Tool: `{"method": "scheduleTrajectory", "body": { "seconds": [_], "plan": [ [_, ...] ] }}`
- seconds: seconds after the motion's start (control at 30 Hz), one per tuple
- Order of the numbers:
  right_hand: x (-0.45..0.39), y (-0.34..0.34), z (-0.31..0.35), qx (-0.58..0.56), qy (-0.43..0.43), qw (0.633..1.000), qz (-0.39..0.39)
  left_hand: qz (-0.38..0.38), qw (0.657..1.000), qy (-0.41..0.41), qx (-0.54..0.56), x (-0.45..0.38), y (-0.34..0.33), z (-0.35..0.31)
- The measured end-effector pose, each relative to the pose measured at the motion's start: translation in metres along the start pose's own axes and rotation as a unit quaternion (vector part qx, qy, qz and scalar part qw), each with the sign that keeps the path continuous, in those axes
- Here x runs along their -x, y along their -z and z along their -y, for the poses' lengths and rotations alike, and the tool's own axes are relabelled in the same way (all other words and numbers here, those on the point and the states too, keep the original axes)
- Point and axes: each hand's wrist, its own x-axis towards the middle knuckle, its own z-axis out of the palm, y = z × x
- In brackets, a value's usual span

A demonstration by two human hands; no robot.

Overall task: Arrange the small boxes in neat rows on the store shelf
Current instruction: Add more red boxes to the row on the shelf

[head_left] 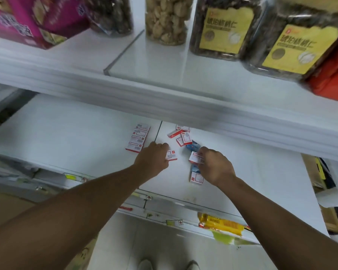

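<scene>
Each hand has a small box: left hand (153, 155) curled on one box (171, 155), right hand (216, 165) pinching another box (195, 157), the neat row (138, 138) lying nearer the left.

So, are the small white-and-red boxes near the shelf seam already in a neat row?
No. These small white-and-red boxes lie scattered, tilted at different angles, some overlapping.

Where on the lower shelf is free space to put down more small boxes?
Bare shelf lies left of the neat row of boxes, and more bare surface to the right of the right hand. It is crowded between the hands: loose boxes lie behind them, and the left hand grips one.
</scene>
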Motion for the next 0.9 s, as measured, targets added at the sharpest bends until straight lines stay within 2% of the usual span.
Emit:
{"method": "scheduleTrajectory", "body": {
  "seconds": [0.23,0.47,0.73,0.9],
  "plan": [
    [0.018,0.012,0.020,-0.020,0.055,0.998,0.009,-0.003,0.997,0.070,0.019,0.047,0.032,0.007],
    [0.025,0.019,0.031,-0.011,0.184,0.982,0.036,0.007,0.987,0.157,0.008,0.108,0.053,-0.001],
    [0.047,0.010,0.047,0.004,0.341,0.939,0.050,-0.004,0.944,0.328,0.048,0.195,0.069,-0.039],
    [0.080,0.010,0.078,0.008,0.402,0.913,0.071,-0.022,0.921,0.388,0.034,0.257,0.079,-0.052]
  ]
}}
